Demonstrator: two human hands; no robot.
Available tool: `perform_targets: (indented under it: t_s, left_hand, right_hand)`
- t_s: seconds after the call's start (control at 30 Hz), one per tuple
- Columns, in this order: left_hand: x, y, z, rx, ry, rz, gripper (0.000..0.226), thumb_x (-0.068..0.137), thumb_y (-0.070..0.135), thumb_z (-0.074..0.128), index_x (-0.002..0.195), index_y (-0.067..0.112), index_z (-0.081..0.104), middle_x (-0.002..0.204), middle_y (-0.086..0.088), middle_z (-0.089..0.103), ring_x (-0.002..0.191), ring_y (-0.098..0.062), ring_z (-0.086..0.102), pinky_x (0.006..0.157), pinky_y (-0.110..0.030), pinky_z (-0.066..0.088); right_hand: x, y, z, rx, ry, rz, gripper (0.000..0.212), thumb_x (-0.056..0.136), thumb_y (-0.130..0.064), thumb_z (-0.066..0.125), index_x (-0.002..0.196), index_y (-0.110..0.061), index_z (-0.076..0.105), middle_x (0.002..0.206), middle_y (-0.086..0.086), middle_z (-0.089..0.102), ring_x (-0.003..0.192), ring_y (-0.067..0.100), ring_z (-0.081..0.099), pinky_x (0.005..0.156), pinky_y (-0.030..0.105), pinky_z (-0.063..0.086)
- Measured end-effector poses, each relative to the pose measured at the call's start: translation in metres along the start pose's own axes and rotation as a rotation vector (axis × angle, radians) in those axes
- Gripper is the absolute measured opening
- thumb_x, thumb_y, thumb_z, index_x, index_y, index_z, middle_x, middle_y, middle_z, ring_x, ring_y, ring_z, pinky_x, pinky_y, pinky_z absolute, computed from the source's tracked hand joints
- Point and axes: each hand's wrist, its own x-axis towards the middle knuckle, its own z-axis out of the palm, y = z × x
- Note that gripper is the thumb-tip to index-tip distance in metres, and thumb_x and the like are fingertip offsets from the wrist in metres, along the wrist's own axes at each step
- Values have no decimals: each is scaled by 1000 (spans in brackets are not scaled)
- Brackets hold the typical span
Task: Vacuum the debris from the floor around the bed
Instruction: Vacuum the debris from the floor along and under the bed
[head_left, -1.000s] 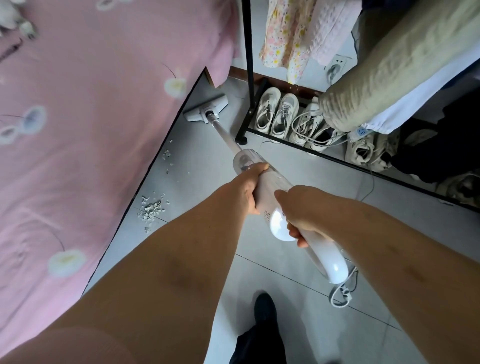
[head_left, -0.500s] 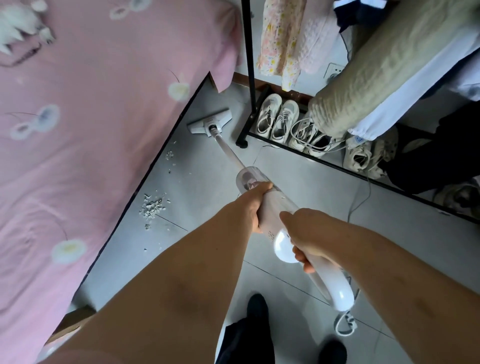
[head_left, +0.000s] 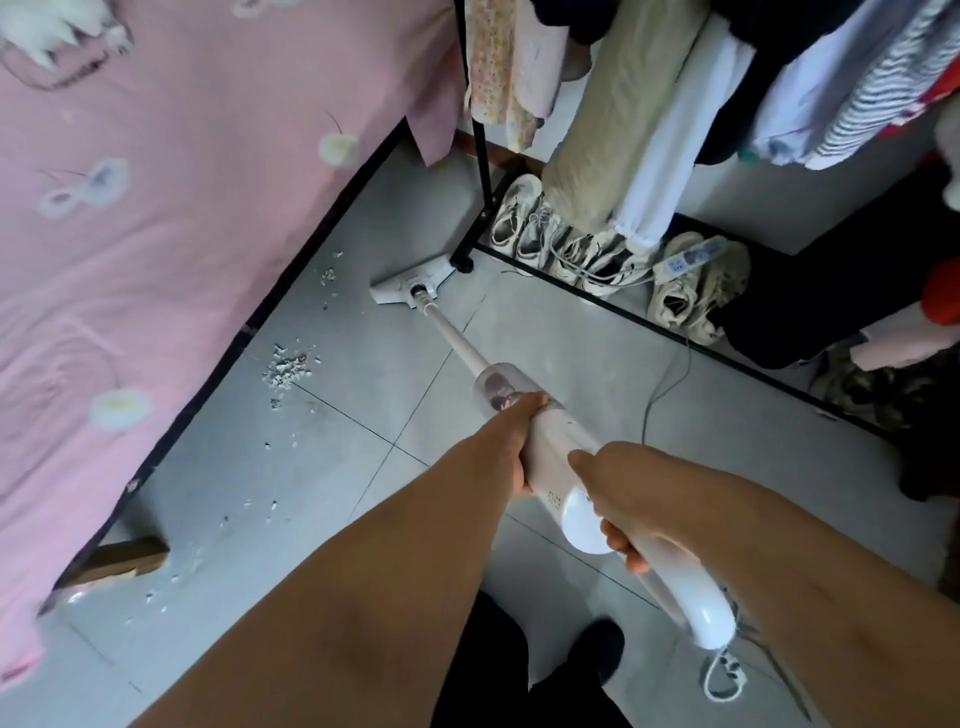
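Two-handed, gripped the vacuum (head_left: 558, 441): left hand (head_left: 511, 441) in front, right hand (head_left: 623, 483) behind. Needed the head (head_left: 410, 286) kept flat and slid over onto the crumbs (head_left: 285, 369) by the bed (head_left: 156, 208).

Reaching forward, the left hand (head_left: 511, 441) grips the vacuum (head_left: 560, 435); the right hand (head_left: 618, 483), just behind, curls round it too.

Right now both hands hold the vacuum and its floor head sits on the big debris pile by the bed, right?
No. The left hand and right hand hold the vacuum, but the head view shows its floor head apart from the debris pile, beside the foot of the clothes rack.
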Motion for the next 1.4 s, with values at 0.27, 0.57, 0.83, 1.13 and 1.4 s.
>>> perform_targets:
  t_s: [0.27,0.57,0.83,1.13,1.4]
  left_hand:
    - [-24,-58,39,-32,-40,-15,55,82,49,76,123,14,63,111,-12,71,101,-32,67,93,-51,55]
    - [-44,-93,63,21,-80,-67,58,75,45,83,119,12,65,110,-13,72,101,-34,68,94,-54,54]
    - [-39,-90,45,52,-59,-77,61,75,46,82,122,12,62,113,-12,70,105,-33,66,97,-51,53]
    - [-28,-65,23,124,-3,-12,59,78,47,79,124,13,62,115,-9,71,106,-30,67,85,-48,56]
    - [-26,-57,21,134,14,9,58,79,46,79,124,14,61,114,-9,72,105,-30,68,81,-48,57]
  right_hand:
    - [-15,66,-23,10,28,10,50,92,-49,49,84,1,51,56,11,47,42,19,41,42,23,36]
    - [-33,113,-29,42,87,-1,48,93,-48,46,78,-3,47,53,9,45,40,19,40,39,20,34]
    - [-36,104,-10,-1,66,-27,45,96,-47,41,87,-3,46,54,10,45,40,18,39,35,20,34]
    - [-28,73,8,-8,43,-21,47,95,-45,44,91,1,52,60,12,48,45,21,41,43,29,37]
    - [-28,64,8,17,34,-11,46,94,-44,47,89,1,55,66,12,50,50,22,43,50,33,41]
